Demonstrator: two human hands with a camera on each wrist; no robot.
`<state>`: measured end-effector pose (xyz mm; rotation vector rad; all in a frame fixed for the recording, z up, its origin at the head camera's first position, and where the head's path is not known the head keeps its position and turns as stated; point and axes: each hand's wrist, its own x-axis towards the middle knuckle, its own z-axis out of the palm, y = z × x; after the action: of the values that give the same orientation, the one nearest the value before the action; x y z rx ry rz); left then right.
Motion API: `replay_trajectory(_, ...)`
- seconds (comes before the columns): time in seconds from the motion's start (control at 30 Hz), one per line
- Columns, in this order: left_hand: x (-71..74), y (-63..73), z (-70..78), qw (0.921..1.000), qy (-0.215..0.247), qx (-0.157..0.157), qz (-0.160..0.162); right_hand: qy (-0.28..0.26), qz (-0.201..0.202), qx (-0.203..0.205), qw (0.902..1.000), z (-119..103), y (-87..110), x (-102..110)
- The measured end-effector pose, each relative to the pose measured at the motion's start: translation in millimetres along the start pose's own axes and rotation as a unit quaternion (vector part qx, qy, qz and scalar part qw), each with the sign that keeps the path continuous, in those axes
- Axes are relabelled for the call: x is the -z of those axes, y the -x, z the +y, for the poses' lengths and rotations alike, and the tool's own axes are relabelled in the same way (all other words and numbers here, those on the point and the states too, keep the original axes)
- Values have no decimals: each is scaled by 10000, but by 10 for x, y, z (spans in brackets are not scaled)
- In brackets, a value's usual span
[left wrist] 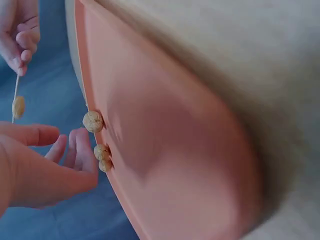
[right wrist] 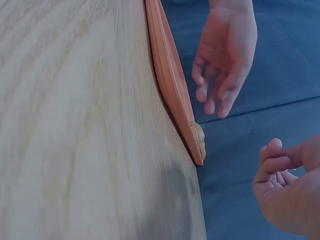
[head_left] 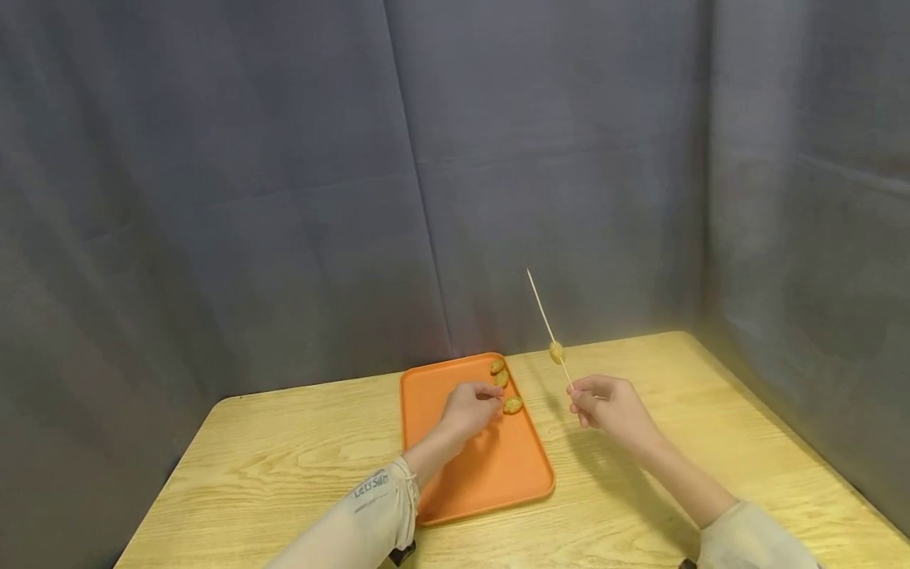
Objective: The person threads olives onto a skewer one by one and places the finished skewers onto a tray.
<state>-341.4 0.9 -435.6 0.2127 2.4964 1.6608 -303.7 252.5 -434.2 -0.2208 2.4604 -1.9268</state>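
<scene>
Right hand (head_left: 607, 405) pinches a skewer (head_left: 541, 307) whose tip only the head view shows; left hand (left wrist: 55, 172) has its grip parted.

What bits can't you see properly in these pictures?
Lower end of the stick, head view: covered by the right hand.
Tip of the stick, left wrist view: hidden behind the left hand.
Ends of the tray, left wrist view: cut off by the picture's edges.
Smaller print on the left sleeve, head view: too small to read.

Pale skewer (head_left: 548, 327), plain orange tray (head_left: 508, 466)
</scene>
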Motion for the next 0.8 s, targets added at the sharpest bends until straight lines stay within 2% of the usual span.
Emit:
replay_trajectory(0.13,-74,-86,60,9979,-599,-133,189,-26,-27,33,10000,-12,7,4)
replay_trajectory(0.3,-142,-197,52,9898,-1346,-300,357,-4,-4,33,10000,-25,26,2)
replay_trajectory(0.57,-183,-266,2,9831,-1809,-118,240,-39,-13,-22,10000,-29,48,-25)
replay_trajectory(0.8,-238,-286,23,9669,-2531,94,307,-82,4,-6,10000,-60,30,-49)
